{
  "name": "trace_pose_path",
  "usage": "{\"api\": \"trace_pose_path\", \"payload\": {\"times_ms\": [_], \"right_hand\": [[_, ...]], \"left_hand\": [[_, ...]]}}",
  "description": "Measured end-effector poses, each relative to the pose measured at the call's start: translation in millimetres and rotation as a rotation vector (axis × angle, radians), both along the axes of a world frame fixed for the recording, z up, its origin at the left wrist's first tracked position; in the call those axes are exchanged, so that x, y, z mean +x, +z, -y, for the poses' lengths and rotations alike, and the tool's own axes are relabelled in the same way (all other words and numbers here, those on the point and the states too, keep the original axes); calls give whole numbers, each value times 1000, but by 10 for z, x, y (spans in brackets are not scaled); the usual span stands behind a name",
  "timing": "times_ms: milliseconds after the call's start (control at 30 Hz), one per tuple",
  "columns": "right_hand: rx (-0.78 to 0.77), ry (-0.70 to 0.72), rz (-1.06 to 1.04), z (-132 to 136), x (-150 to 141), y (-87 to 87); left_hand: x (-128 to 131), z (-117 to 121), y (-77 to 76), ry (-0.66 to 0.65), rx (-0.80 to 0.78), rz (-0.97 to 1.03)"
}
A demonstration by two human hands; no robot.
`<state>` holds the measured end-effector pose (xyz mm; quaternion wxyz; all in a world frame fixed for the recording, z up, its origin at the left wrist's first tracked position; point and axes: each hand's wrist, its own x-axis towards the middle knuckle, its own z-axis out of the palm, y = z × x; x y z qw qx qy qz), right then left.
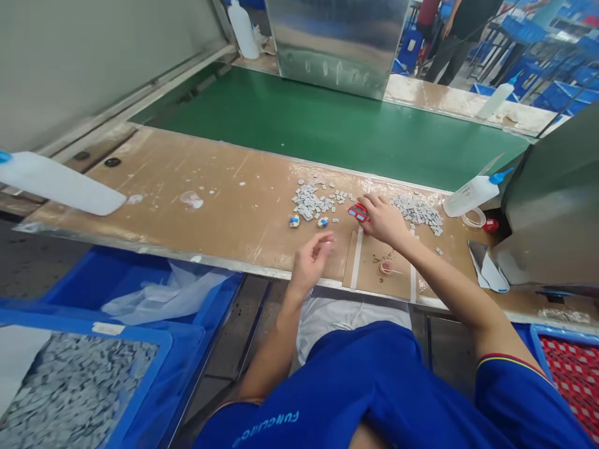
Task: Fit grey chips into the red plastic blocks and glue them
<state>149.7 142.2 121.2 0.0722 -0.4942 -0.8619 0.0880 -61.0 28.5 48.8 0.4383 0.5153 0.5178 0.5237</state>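
My right hand (pixel 386 218) is closed around a red toy car body (pixel 359 212) with pale blue windows, held low over the bench. Nearer to me, my left hand (pixel 309 267) is raised with thumb and fingers curled into a pinch; anything between the fingertips is too small to make out. Beyond it lies a pile of small grey flat pieces (pixel 309 201). Two small yellow-and-blue wrapped bundles (pixel 294 221) rest at that pile's front. Another pile of grey pieces (pixel 421 214) sits just right of my right hand.
A cardboard sheet (pixel 367 274) with a small cup of reddish bits (pixel 385 267) lies before me. White bottles (pixel 470 196) stand at the right and lean at the left. A green belt (pixel 327 125) runs behind. Blue bins (pixel 154 337) sit below left; people stand beyond.
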Motion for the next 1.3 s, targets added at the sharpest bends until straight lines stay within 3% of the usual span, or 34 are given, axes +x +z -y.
{"api": "trace_pose_path", "payload": {"times_ms": [133,233,367,467,567,700,1067,1300], "right_hand": [[236,228,-100,394,56,14],[282,232,-173,775,141,-28],[211,158,-282,1215,466,-73],[238,-74,-473,1399,831,-225],[213,-338,-630,1447,1079,-511],[23,-289,-739,1441,1061,-794],[41,-158,-777,1345,836,-786],[298,-268,-799,1199,837,-869]], "left_hand": [[368,-44,248,-168,153,183],[577,66,314,-195,184,190],[689,210,120,-222,63,260],[729,255,-129,-292,-85,372],[802,285,-324,-329,-182,411],[874,318,-447,-369,-141,292],[711,397,-559,-254,-102,213],[731,366,-518,-290,-78,150]]}}
